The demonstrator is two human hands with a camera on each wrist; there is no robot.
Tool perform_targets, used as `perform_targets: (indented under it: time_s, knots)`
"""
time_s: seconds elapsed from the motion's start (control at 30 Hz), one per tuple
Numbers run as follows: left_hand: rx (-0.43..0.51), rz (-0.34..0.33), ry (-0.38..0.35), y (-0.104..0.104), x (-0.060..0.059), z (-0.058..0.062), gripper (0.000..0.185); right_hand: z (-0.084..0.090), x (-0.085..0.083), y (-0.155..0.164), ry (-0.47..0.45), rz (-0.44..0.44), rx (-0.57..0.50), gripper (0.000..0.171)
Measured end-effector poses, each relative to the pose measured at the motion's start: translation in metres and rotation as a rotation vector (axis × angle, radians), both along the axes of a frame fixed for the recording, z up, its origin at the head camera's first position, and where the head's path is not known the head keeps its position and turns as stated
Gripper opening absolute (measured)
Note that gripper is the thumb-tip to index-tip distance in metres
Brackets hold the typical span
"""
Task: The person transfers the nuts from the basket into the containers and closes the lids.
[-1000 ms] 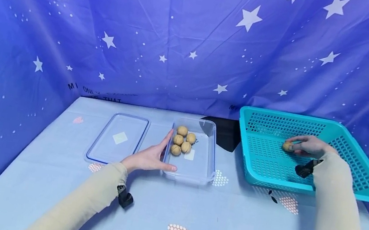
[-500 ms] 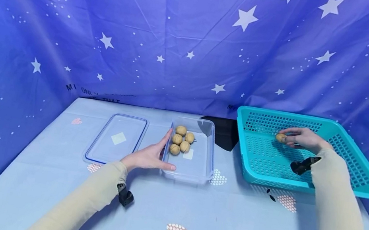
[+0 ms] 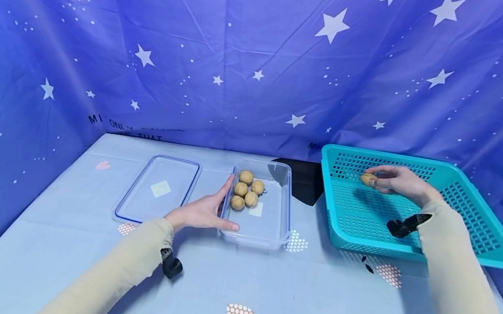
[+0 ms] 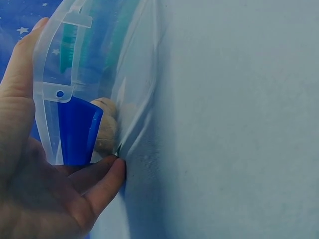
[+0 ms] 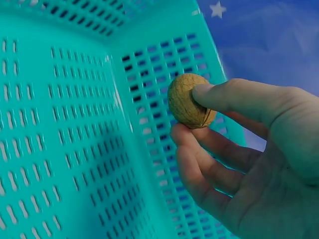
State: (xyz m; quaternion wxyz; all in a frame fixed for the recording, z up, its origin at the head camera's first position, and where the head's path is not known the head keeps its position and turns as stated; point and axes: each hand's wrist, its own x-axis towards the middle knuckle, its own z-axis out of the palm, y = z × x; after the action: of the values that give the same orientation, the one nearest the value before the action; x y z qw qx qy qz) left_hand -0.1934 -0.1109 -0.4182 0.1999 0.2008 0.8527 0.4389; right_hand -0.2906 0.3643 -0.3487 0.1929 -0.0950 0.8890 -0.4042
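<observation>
Walnut [image 5: 188,101] pinched in right hand [image 3: 399,181] grip, long axis roughly upright, above basket [image 3: 469,213]

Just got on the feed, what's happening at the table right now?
A person's right hand pinches a walnut between thumb and fingers, lifted above the floor of the teal basket. The left hand rests against the near left corner of a clear container that holds five walnuts. The container's lid lies flat on the table beside it, to the left.
</observation>
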Motion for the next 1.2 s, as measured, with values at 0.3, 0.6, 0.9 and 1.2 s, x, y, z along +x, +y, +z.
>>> perform_targets:
  time_s: [0.3,0.6,0.9,1.2]
  knots:
    - [0.008,0.013,-0.029,-0.002,-0.001,-0.001,0.124,0.013,0.003,-0.025,0.039,0.047,-0.012,0.049]
    - [0.016,0.012,-0.029,-0.005,-0.002,-0.002,0.125,0.023,0.008,-0.048,0.078,0.064,0.001,0.045]
    - [0.02,0.007,-0.046,-0.004,-0.002,-0.002,0.124,0.03,0.013,-0.066,0.092,0.138,0.009,0.044]
    - [0.031,-0.001,-0.043,-0.003,-0.003,-0.003,0.124,0.036,0.018,-0.08,0.106,0.139,0.025,0.042]
